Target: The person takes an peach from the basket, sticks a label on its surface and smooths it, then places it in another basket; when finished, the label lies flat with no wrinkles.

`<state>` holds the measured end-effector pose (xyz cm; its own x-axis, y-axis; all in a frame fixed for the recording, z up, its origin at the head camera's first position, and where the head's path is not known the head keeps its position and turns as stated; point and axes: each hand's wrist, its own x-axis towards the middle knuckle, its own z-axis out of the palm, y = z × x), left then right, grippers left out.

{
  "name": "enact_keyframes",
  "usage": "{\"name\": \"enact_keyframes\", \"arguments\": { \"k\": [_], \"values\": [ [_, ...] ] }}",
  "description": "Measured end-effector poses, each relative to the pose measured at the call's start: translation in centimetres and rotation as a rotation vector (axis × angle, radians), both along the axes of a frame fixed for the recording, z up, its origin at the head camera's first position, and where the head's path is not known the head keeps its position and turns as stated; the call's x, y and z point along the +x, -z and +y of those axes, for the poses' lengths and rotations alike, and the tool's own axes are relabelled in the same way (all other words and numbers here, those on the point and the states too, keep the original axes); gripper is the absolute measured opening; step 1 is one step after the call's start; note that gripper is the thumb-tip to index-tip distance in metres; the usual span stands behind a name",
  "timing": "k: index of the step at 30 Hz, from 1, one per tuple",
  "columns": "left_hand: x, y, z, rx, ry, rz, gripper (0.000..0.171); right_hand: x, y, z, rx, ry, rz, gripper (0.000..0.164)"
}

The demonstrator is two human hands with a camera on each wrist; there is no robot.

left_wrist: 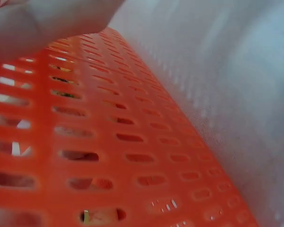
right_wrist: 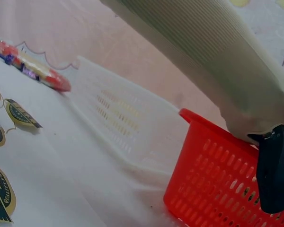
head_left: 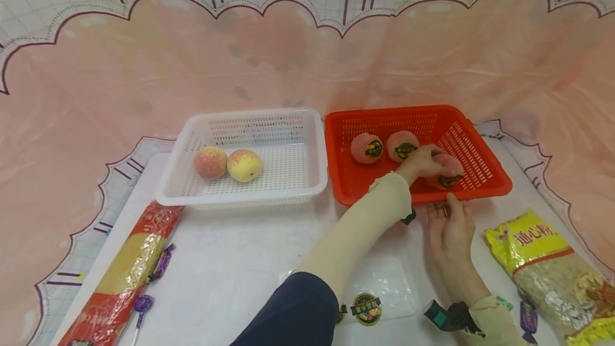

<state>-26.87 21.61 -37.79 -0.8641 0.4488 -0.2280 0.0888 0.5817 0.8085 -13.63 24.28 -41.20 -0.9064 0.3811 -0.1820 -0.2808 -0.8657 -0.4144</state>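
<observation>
My left hand point(head_left: 423, 164) reaches into the red basket point(head_left: 346, 188) and grips a pink peach point(head_left: 450, 163) at its right side. A black and gold sticker shows on that peach's lower front. Two more pink peaches, one on the left point(head_left: 362, 146) and one in the middle point(head_left: 400, 140), lie behind the hand with similar stickers. Palm up, my right hand point(head_left: 451, 234) is at the basket's front edge, its thumb near the rim and its fingers loosely bent. In the left wrist view, slotted red basket wall point(left_wrist: 146, 156) fills much of the picture.
A white basket point(head_left: 269, 196) with two yellow-red peaches point(head_left: 210, 162) stands left. A long red and yellow packet point(head_left: 125, 266), wrapped candy point(head_left: 162, 263) and lollipop point(head_left: 143, 303) lie at left. Clear sticker sheet point(head_left: 394, 292) lies in front; pasta bag point(head_left: 552, 276) at right.
</observation>
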Motion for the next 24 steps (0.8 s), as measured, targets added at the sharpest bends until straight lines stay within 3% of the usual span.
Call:
{"name": "enact_keyframes", "arguments": {
  "k": [9, 14, 21, 24],
  "values": [
    [0.3, -0.2, -1.0, 0.087, -0.020, -0.068, 0.050, -0.2, 0.0, -0.5, 0.016, -0.020, -0.008, 0.055],
    [0.3, -0.5, -1.7, 0.138, -0.023, -0.101, 0.055, -0.6, -0.1, -0.6, -0.037, -0.026, 0.009, 0.052],
    [0.1, -1.1, -3.9, 0.241, 0.005, -0.044, 0.052, -0.9, 0.0, -0.4, -0.065, -0.030, 0.007, 0.052],
    [0.2, -1.5, -5.1, 0.295, -0.008, -0.059, 0.048, -0.9, 0.0, -0.5, -0.050, -0.033, 0.003, 0.054]
  ]
}}
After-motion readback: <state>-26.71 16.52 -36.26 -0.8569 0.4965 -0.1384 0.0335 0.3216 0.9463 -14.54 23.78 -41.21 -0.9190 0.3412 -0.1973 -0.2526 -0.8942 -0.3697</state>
